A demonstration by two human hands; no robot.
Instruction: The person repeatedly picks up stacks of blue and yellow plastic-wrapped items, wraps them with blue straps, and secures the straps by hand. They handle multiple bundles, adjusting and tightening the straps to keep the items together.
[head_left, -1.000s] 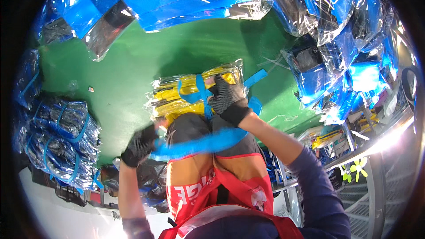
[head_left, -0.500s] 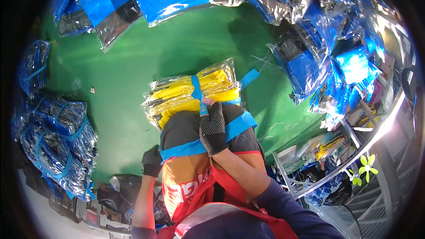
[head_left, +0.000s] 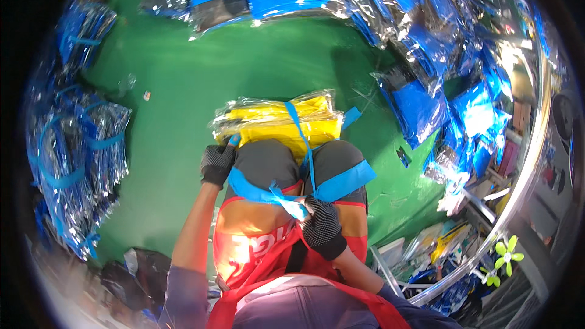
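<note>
Bundle (head_left: 262, 130), yellow, lies ahead on the floor (head_left: 177, 116), long axis crosswise; I record left hand (head_left: 218, 163) nearer, half-curled, hold indeterminable; right hand (head_left: 321, 226) closed on blue strap (head_left: 256, 191).

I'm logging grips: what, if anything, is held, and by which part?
Right hand: blue strip, by a bunched stretch. Left hand, by the yellow bundle: grip unclear.

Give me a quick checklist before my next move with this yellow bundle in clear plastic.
1. Right hand holding the flat light-blue fabric-like strip: ok.
2. Strip crossing over the yellow bundle in clear plastic: ok.
3. Left hand at the bundle's left end: ok.
4. Knees free of strip: not ok, it lies across both.
5. Strip running beneath the bundle: cannot tell, underside hidden.
</note>
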